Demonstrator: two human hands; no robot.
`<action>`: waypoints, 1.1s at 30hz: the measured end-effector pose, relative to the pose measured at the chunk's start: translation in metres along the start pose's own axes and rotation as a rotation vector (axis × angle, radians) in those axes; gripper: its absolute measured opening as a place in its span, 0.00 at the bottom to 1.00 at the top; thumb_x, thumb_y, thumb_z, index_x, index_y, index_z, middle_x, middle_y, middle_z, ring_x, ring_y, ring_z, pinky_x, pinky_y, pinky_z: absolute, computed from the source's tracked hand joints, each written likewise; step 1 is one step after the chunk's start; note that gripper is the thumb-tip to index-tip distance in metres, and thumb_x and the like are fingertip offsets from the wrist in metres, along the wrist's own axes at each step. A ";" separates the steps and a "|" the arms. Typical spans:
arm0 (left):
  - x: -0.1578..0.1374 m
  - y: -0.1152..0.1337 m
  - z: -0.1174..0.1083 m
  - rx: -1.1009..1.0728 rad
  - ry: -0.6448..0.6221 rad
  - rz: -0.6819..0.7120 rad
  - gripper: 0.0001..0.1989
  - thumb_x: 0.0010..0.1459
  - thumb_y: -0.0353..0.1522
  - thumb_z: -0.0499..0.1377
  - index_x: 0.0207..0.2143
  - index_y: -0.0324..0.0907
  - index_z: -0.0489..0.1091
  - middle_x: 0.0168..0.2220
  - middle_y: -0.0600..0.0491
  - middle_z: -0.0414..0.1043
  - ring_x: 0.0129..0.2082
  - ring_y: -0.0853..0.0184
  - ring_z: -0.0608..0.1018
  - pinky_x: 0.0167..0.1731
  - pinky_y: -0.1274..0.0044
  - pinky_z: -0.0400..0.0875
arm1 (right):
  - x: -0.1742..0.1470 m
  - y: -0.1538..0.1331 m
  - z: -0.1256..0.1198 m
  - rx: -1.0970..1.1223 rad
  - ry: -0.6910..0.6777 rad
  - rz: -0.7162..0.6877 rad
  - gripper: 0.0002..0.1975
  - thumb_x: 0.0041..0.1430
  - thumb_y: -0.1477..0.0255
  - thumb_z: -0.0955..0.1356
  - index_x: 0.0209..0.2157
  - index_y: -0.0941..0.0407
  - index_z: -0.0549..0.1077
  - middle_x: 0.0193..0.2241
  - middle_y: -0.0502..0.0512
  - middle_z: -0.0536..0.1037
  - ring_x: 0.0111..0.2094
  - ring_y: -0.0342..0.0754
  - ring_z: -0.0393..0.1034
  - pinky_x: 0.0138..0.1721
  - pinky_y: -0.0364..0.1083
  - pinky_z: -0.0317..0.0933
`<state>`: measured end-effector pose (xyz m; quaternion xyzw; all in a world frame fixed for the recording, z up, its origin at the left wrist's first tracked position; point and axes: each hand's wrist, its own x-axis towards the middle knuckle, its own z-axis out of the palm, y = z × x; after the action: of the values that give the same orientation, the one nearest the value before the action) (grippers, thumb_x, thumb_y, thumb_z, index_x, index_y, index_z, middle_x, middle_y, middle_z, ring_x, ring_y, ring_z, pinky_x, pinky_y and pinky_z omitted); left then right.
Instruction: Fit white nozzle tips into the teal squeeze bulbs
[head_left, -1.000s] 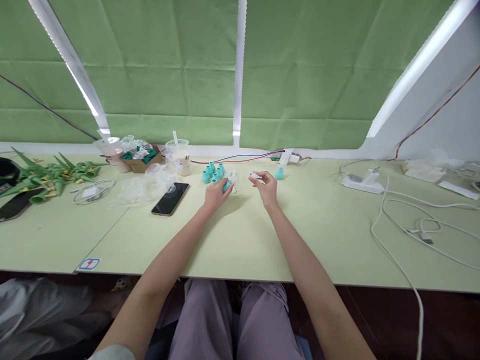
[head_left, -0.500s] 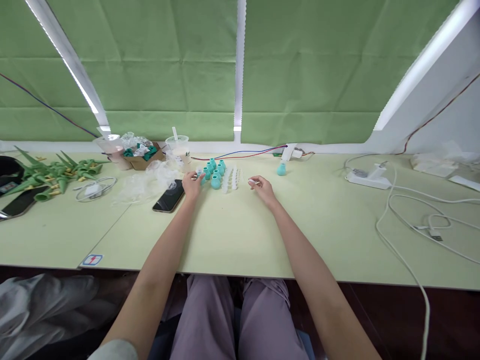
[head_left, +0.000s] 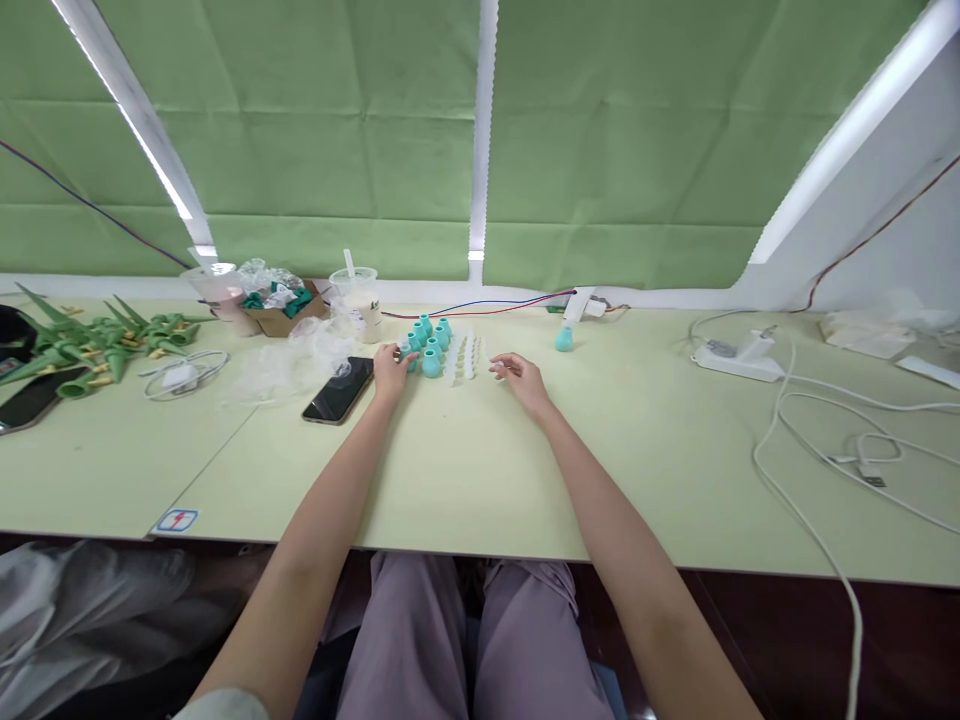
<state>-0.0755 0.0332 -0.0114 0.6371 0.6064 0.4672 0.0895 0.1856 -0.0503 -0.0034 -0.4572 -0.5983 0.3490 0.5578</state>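
Bulbs (head_left: 430, 366) of teal stood on the tabletop (head_left: 480, 460), seven clustered beside the left hand (head_left: 389, 373), whose thumb and fingers grasped an eighth, and one apart to the right; standing necks pointed up, long axes vertical. The right hand (head_left: 523, 380) pinched a small white piece (head_left: 500, 366) near uncountable white rows (head_left: 469, 357).
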 end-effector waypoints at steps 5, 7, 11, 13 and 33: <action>-0.008 0.004 -0.001 0.059 0.057 0.054 0.14 0.51 0.38 0.59 0.39 0.40 0.66 0.36 0.49 0.67 0.39 0.63 0.70 0.42 0.69 0.64 | -0.001 -0.001 0.003 0.011 0.016 0.028 0.14 0.47 0.60 0.69 0.34 0.53 0.70 0.32 0.52 0.78 0.33 0.46 0.72 0.41 0.48 0.63; -0.013 0.013 -0.006 0.058 0.109 0.098 0.17 0.54 0.39 0.57 0.44 0.42 0.63 0.41 0.47 0.66 0.43 0.61 0.69 0.46 0.68 0.62 | -0.001 -0.002 0.004 0.036 0.019 0.011 0.15 0.47 0.59 0.69 0.35 0.52 0.67 0.32 0.51 0.79 0.33 0.46 0.72 0.42 0.50 0.63; -0.026 0.042 -0.020 0.044 0.304 0.276 0.18 0.61 0.40 0.48 0.49 0.40 0.60 0.50 0.42 0.61 0.51 0.59 0.64 0.52 0.66 0.56 | -0.002 -0.010 0.009 0.104 0.034 -0.021 0.17 0.49 0.55 0.68 0.33 0.52 0.63 0.34 0.53 0.79 0.32 0.46 0.72 0.42 0.50 0.63; -0.033 0.060 -0.023 0.045 0.288 0.384 0.17 0.62 0.39 0.47 0.47 0.39 0.62 0.49 0.42 0.61 0.52 0.59 0.63 0.53 0.67 0.55 | -0.004 -0.018 0.014 0.141 0.048 -0.040 0.17 0.50 0.54 0.67 0.32 0.52 0.63 0.34 0.55 0.79 0.34 0.47 0.73 0.42 0.49 0.62; -0.061 0.097 0.013 -0.401 -0.311 0.225 0.08 0.53 0.35 0.57 0.32 0.40 0.73 0.26 0.53 0.76 0.27 0.68 0.76 0.31 0.77 0.68 | -0.009 -0.022 0.033 0.104 0.130 -0.115 0.12 0.48 0.62 0.69 0.33 0.52 0.74 0.37 0.52 0.77 0.35 0.47 0.71 0.37 0.45 0.62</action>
<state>0.0108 -0.0374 0.0177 0.7342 0.4062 0.4815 0.2533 0.1494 -0.0630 0.0097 -0.4142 -0.5675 0.3165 0.6373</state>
